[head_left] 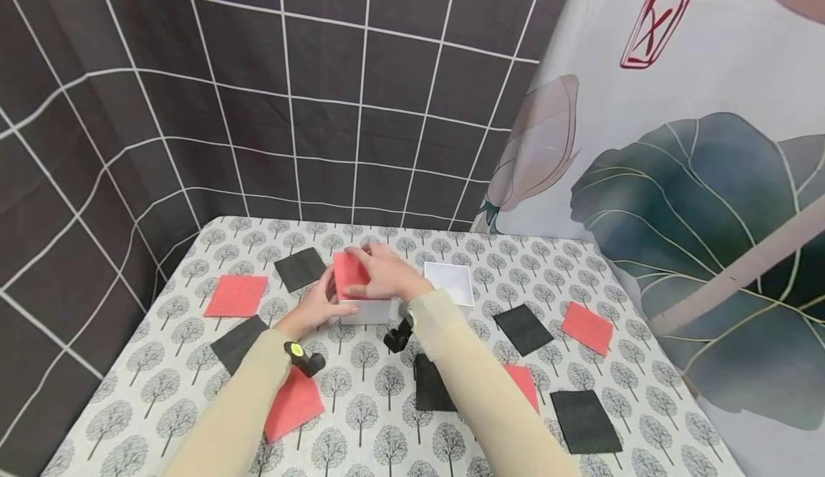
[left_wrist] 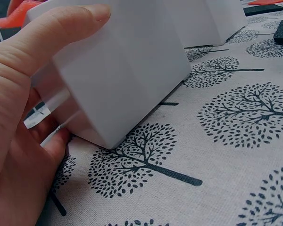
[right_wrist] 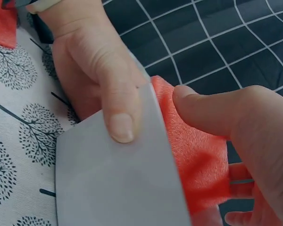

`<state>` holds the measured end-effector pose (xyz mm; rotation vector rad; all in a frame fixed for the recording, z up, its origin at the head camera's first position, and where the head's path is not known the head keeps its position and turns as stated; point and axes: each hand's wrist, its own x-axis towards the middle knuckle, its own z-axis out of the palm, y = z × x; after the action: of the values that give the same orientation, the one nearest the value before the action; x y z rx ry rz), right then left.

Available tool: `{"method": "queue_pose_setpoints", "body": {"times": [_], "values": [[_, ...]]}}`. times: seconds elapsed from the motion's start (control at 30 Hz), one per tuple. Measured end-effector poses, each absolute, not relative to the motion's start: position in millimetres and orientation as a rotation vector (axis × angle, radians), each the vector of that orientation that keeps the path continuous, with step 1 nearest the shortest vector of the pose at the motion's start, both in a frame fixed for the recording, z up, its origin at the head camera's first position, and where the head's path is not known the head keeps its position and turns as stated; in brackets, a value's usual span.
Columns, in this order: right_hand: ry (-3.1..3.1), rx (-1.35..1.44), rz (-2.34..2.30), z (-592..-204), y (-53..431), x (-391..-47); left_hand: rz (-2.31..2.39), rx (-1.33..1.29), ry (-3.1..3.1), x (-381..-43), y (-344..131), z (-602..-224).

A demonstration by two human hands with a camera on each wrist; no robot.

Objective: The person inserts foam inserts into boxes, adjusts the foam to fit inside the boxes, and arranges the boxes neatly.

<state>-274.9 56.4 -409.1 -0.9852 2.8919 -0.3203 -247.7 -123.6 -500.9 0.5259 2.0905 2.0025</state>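
Note:
A white box stands near the middle of the table, with a red cloth at its open top. My left hand grips the box at its left side, thumb laid along the front wall in the left wrist view. From above, my right hand holds the red cloth between thumb and fingers spread across its edges. In the right wrist view the fuzzy cloth shows just inside or over the box's rim; which of the two I cannot tell.
Right of the box stands a second white box, open at the top. Several red cloths and black cloths lie flat to both sides on the tree-print tablecloth. A dark checked curtain hangs behind.

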Motion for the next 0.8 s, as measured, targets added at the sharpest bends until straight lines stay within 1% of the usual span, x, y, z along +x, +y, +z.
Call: {"method": "queue_pose_setpoints", "body": {"times": [0.33, 0.5, 0.8], "values": [[2.937, -0.892, -0.111, -410.1, 53.9, -272.9, 2.017, 0.512, 2.064, -248.0, -124.0, -501.3], [2.934, -0.921, -0.084, -411.6, 51.8, -273.4, 1.985, 0.491, 2.083, -248.0, -124.1, -501.2], [2.937, -0.947, -0.102, -417.3, 46.6, -273.7, 2.001, 0.532, 2.078, -250.3, -124.9, -504.8]]}}
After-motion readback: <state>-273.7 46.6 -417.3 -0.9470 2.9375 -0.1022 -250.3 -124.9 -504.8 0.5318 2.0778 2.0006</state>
